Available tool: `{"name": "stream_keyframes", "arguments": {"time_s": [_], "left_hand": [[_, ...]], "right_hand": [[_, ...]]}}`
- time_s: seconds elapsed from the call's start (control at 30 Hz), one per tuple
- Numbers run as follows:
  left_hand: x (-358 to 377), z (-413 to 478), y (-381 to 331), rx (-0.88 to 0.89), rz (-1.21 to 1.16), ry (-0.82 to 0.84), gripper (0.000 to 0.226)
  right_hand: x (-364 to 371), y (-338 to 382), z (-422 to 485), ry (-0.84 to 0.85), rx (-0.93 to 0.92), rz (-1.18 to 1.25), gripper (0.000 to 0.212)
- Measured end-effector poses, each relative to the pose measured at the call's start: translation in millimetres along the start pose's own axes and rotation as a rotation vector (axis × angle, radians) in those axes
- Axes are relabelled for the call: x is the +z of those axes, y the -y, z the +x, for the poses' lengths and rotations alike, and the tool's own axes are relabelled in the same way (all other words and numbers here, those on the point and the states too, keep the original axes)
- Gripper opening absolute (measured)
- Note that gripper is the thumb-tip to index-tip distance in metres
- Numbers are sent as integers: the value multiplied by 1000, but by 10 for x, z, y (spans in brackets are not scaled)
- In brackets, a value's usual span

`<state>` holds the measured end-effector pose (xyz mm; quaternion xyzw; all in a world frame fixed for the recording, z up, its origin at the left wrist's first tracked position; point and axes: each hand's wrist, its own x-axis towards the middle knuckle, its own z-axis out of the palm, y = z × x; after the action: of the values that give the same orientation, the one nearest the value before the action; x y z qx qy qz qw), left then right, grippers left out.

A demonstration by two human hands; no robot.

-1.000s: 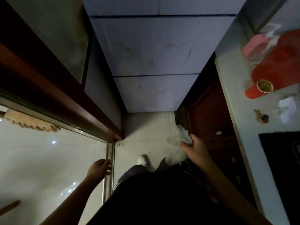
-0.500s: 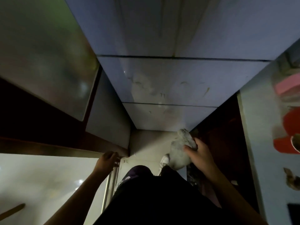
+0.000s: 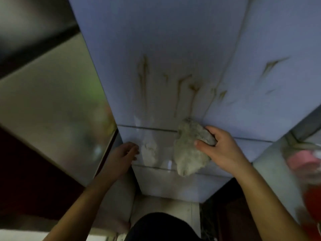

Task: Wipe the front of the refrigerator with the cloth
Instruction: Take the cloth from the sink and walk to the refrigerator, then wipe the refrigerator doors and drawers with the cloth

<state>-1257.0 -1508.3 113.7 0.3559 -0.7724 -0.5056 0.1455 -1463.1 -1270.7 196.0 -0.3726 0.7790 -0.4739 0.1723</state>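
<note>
The pale blue refrigerator front [image 3: 173,40] fills the upper middle of the head view, with brownish drip stains running down it above a horizontal door seam. My right hand [image 3: 220,148] grips a crumpled grey-white cloth [image 3: 189,148] and holds it against the fridge at the seam, just below the stains. My left hand [image 3: 121,155] rests at the fridge's lower left edge with its fingers loosely curled and nothing in it. A pale reflection of the cloth shows on the glossy door between the hands.
A glass-fronted panel with a dark wooden frame [image 3: 52,110] stands close on the left. A pale counter [image 3: 271,162] with blurred pink and red items [image 3: 311,188] is on the right. Tiled floor [image 3: 165,207] shows below the fridge.
The view has tilted up and closer to the fridge. My right hand has risen with the cloth from near my legs to the door; my left hand moved from the metal frame to the fridge edge.
</note>
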Motion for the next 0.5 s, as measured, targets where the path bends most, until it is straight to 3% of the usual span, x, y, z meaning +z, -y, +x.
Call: {"name": "stream_keyframes", "arguments": {"time_s": [0.17,0.3,0.5], "left_hand": [[-400,143,-898,281,66,-84,42],[-708,181,-1592,503,165,-194,48],[-1185,215,-2402,756,259,-435,14]], "right_hand": [[-424,1023,288,-4,-269,-238,31],[-757,1798,383,-37,-390,-325,14],[-1244,2867,619,-230,-630,-350,13]]}}
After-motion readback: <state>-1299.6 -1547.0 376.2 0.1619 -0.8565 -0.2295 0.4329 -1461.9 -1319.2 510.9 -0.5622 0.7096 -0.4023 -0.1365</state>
